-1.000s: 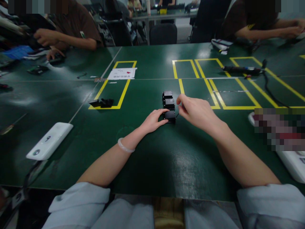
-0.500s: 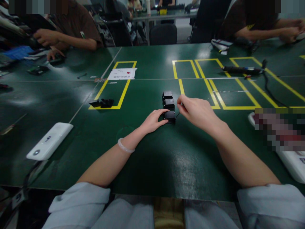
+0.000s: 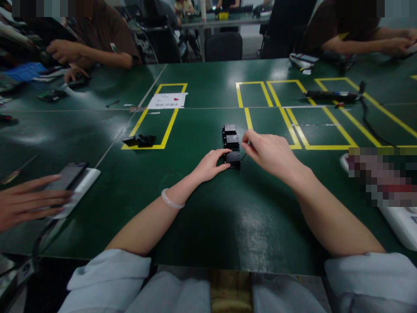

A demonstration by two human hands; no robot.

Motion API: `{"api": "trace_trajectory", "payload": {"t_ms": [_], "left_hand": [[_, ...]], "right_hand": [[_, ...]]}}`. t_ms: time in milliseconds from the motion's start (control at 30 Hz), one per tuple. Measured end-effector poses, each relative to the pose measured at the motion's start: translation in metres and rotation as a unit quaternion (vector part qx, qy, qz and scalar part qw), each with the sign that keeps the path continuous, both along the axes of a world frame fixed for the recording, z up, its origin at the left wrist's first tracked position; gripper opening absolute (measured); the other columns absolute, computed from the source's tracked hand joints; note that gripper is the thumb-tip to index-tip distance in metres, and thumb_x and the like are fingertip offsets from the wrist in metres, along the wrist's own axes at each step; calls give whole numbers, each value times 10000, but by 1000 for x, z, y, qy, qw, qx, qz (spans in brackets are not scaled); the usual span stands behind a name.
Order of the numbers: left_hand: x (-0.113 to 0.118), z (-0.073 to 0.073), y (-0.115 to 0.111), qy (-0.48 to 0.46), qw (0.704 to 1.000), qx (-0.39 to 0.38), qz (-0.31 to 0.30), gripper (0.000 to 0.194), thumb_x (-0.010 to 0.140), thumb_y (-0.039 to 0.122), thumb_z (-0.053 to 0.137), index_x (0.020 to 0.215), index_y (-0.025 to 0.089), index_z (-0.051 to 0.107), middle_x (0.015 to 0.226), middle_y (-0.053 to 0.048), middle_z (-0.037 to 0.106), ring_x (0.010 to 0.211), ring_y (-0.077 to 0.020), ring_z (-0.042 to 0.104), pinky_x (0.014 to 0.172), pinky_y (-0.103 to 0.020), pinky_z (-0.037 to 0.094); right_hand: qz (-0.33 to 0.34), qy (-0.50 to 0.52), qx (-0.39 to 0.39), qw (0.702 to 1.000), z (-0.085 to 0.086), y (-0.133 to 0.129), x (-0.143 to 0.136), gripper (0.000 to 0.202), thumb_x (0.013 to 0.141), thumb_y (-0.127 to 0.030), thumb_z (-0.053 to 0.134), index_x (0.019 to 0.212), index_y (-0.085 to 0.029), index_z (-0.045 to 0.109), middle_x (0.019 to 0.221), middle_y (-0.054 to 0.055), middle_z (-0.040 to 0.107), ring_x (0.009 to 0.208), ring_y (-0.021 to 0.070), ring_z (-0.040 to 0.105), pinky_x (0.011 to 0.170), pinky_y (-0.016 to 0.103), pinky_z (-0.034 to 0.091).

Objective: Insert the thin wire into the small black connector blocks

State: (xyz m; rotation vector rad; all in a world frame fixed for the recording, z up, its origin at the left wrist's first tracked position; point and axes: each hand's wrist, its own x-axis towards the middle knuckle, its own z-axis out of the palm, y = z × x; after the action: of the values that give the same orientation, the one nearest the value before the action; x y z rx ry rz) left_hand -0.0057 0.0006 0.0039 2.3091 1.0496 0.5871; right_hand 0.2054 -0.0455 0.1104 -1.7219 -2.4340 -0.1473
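Working nearest black block (image 3: 233,158) on desk (image 3: 211,230): left hand (image 3: 208,166) clamped around it, right hand (image 3: 270,152) seemingly pinching thin dark strand (image 3: 243,157). Block looks mid-work; status of two farther blocks (image 3: 232,140) unclear.

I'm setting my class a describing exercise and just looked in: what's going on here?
A person is working bare-handed at a green table. The left hand steadies the nearest black block between thumb and fingers; two similar blocks stand in line beyond it. The right hand is curled just beside that nearest block; what it grips, if anything, is unclear. At the left, another person's hand reaches over a dark slab lying on a white device.
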Motion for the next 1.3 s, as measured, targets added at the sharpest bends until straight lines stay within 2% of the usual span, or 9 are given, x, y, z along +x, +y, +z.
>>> {"api": "trace_trajectory", "payload": {"t_ms": [200,333,567,700,833,1133,1300], "left_hand": [[0,-2,1,-4,1000,2,0,473,926,372,596,1365,216,513,1391,-62,584,1224,-256,538,1055,-404,415],[0,-1,0,-1,1000,0,1,473,925,370,596,1367,223,513,1394,-57,583,1219,-258,539,1053,-407,416],[0,-1,0,-2,1000,-2,0,472,926,365,596,1364,208,518,1394,-65,582,1215,-260,541,1050,-405,419],[0,0,0,-3,1000,-4,1,475,926,364,597,1367,207,515,1392,-69,583,1217,-262,542,1050,-408,419],[0,0,0,-3,1000,-2,1,480,923,368,602,1369,212,515,1392,-68,583,1217,-264,542,1051,-411,418],[0,-1,0,-2,1000,3,0,474,924,375,594,1367,225,514,1389,-62,585,1213,-260,546,1046,-412,423],[0,-2,0,-4,1000,3,0,471,924,372,597,1364,222,518,1387,-61,588,1211,-259,547,1045,-408,423]], "right_hand": [[-4,-15,-11,1000,2,0,0,339,1004,-318,292,1154,-199,572,947,69,730,761,204,650,566,293,231],[13,6,-3,1000,1,-1,0,286,980,-293,353,1152,-205,563,997,53,727,765,191,647,561,289,239],[-2,-2,0,1000,0,0,1,294,1000,-363,346,1054,-208,590,921,54,727,766,200,649,559,292,229],[2,-7,-1,1000,0,1,1,314,1008,-331,304,1101,-207,576,941,58,725,748,196,643,556,290,228],[16,9,1,1000,-1,0,1,283,991,-305,337,1143,-209,555,994,53,724,745,186,636,552,284,237],[26,20,7,999,-1,-2,2,258,973,-275,365,1120,-209,567,1002,53,724,764,187,637,560,284,231],[8,10,0,1000,-1,0,1,278,996,-344,353,1100,-213,574,921,51,729,735,193,633,562,286,224]]}}
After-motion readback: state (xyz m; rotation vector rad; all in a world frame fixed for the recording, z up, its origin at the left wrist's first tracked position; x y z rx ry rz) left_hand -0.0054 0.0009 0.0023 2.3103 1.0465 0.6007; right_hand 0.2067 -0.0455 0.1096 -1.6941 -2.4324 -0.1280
